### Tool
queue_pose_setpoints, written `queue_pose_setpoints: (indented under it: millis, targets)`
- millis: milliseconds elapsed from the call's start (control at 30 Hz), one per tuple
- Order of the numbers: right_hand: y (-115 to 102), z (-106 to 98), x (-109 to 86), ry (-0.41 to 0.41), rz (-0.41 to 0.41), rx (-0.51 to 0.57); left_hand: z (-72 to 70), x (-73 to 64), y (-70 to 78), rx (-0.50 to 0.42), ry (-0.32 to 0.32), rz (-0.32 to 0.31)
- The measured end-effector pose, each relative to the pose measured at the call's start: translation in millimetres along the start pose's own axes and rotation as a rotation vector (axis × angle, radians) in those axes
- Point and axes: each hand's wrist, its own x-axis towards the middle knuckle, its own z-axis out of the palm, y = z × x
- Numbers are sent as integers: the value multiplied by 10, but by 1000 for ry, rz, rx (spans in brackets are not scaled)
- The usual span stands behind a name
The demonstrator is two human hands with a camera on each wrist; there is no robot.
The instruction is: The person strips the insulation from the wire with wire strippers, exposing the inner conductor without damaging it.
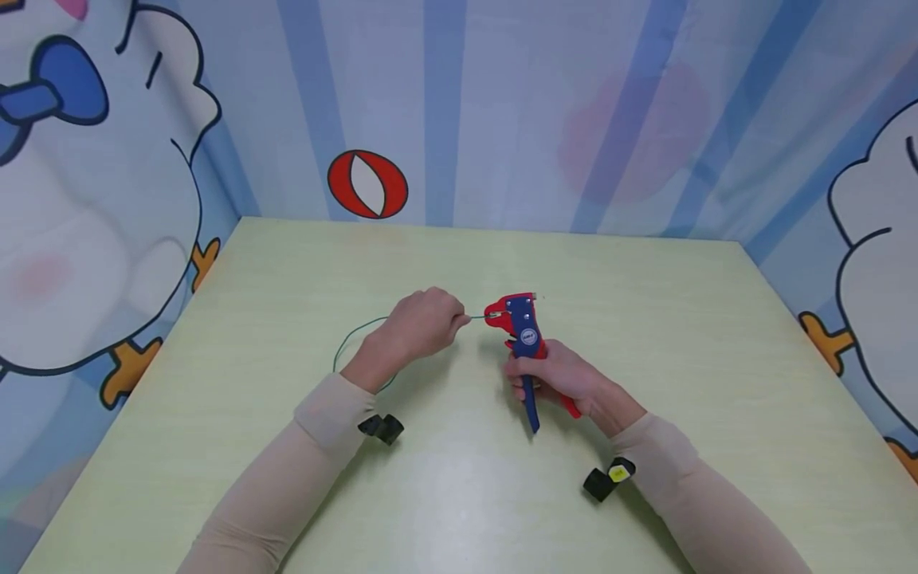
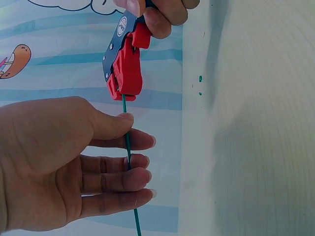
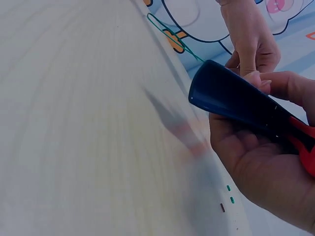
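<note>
My left hand [image 1: 425,323] pinches a thin green wire [image 2: 129,142] between thumb and forefinger, the other fingers lying along it. The wire's near end runs into the red jaws of a blue and red wire stripper [image 1: 527,335]. Its other part loops back around the left wrist in the head view. My right hand [image 1: 552,373] grips the stripper's handles, thumb across the blue one, with the head of the tool pointing up and away. In the right wrist view the blue handle [image 3: 236,98] fills the foreground and hides the tool's jaws.
Small green scraps [image 2: 200,78] and a dark brown bit [image 3: 222,207] lie on the pale wooden table [image 1: 459,494]. Behind the table hangs a printed curtain [image 1: 502,119] with blue stripes and cartoon figures. Black wrist cameras [image 1: 387,429] sit on both sleeves.
</note>
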Motion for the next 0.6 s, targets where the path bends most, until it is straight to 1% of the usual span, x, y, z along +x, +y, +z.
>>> queue_pose_setpoints:
  millis: [233, 300, 600]
  targets:
    - [12, 46, -8, -37, -21, 100, 2, 3, 1, -8, 4, -1]
    - [13, 61, -10, -42, -28, 113, 1, 2, 2, -11, 10, 4]
    - [1, 98, -28, 24, -24, 128, 4, 6, 14, -19, 21, 25]
